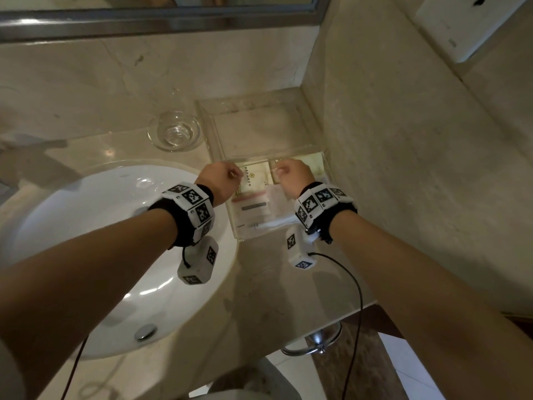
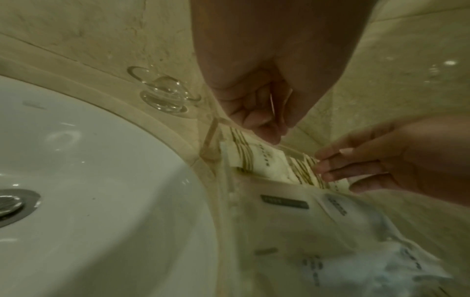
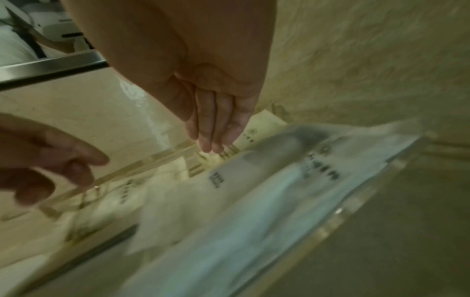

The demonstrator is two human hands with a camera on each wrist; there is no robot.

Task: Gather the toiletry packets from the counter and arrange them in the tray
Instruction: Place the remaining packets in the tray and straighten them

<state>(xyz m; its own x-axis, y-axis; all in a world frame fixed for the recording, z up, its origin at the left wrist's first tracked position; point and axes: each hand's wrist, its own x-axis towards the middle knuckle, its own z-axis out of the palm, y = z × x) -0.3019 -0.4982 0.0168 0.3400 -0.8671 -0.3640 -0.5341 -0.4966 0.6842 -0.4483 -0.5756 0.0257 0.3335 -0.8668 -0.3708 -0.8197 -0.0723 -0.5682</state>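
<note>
Left grip (image 1: 222, 180) curled, holding nothing visible; right grip (image 1: 291, 176) fingers straight, touching a packet (image 1: 313, 166) in the tray (image 1: 219, 145).

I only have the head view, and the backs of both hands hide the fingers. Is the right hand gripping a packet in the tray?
Observer: No. The right wrist view shows the right hand with straight fingers, tips touching the right striped packet.
Operator: And the left?
Observer: In the left wrist view the left hand has curled fingers just above the left striped packet. I cannot tell whether they pinch anything.
</note>
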